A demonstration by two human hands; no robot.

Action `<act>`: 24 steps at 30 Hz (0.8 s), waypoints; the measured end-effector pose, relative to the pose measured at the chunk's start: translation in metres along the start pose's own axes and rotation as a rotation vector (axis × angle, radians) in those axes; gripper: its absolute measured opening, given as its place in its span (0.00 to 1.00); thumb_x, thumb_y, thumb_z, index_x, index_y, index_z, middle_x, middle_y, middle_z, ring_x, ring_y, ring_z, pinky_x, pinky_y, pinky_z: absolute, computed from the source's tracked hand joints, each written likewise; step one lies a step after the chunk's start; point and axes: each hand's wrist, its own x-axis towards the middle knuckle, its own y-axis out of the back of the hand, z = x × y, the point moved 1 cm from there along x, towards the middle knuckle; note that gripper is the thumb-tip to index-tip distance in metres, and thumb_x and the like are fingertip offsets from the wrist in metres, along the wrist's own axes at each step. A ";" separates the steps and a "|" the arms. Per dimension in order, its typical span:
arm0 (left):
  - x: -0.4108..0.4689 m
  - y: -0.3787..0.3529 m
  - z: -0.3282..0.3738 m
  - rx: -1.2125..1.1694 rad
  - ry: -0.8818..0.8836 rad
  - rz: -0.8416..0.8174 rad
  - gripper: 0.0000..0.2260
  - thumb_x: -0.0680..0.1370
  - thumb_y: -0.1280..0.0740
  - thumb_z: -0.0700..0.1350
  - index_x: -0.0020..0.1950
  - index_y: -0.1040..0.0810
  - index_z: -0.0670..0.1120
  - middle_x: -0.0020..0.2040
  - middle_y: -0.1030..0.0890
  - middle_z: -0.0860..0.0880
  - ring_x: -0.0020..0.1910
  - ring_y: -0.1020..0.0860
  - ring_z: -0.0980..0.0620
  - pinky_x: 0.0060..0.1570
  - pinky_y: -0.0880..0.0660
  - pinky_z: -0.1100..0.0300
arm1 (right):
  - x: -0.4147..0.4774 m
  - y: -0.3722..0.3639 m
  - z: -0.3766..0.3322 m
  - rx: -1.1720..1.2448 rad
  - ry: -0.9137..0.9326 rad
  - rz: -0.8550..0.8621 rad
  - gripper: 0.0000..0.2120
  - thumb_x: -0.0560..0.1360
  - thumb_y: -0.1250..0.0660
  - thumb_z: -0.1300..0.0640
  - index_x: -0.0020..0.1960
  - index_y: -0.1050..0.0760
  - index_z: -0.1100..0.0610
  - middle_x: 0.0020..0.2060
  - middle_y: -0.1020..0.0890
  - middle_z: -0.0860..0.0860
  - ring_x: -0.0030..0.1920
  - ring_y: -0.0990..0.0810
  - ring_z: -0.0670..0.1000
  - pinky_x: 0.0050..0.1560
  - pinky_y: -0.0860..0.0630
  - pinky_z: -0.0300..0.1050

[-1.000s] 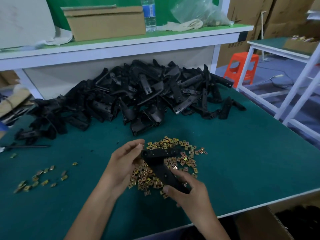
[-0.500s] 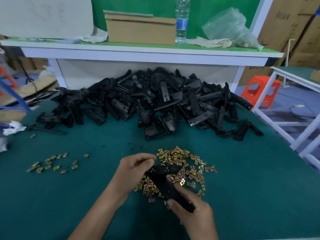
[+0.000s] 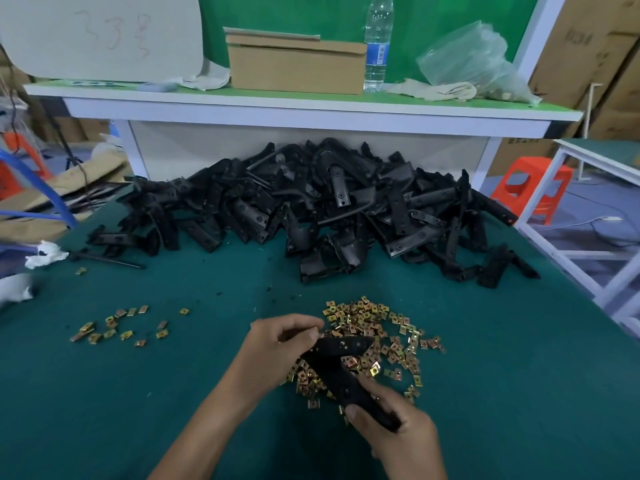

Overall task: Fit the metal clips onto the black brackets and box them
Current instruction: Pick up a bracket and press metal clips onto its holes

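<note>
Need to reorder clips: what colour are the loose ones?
The clips are brassy gold; head view shows them.

The white board (image 3: 104, 36) bears faint red handwriting, seemingly "33" (the last sign stays unclear); the bottle label (image 3: 377, 55) is too blurred to read.

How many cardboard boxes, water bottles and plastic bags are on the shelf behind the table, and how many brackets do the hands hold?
Cardboard box: 1
Water bottle: 1
Plastic bag: 1
Black bracket, held by left hand and right hand: 1
Total: 4
</note>
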 end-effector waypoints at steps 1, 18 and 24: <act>0.000 0.000 0.000 -0.004 0.000 0.001 0.09 0.80 0.30 0.43 0.51 0.13 0.55 0.48 0.14 0.59 0.51 0.18 0.60 0.47 0.25 0.72 | 0.000 0.000 0.001 0.002 -0.005 -0.002 0.21 0.66 0.17 0.54 0.50 0.16 0.31 0.44 0.13 0.46 0.32 0.21 0.41 0.43 0.22 0.42; -0.006 0.004 0.001 -0.020 -0.068 0.033 0.12 0.77 0.27 0.39 0.50 0.15 0.57 0.45 0.15 0.54 0.42 0.20 0.59 0.47 0.24 0.64 | -0.002 0.002 -0.004 0.023 -0.024 -0.032 0.22 0.68 0.18 0.58 0.50 0.16 0.32 0.45 0.12 0.45 0.32 0.20 0.40 0.36 0.24 0.36; -0.006 0.003 0.000 -0.058 -0.033 -0.008 0.13 0.77 0.28 0.38 0.47 0.14 0.59 0.44 0.14 0.49 0.41 0.19 0.58 0.44 0.25 0.66 | -0.003 0.002 -0.004 0.021 -0.039 -0.030 0.20 0.68 0.18 0.57 0.50 0.15 0.34 0.43 0.12 0.45 0.30 0.21 0.40 0.35 0.25 0.36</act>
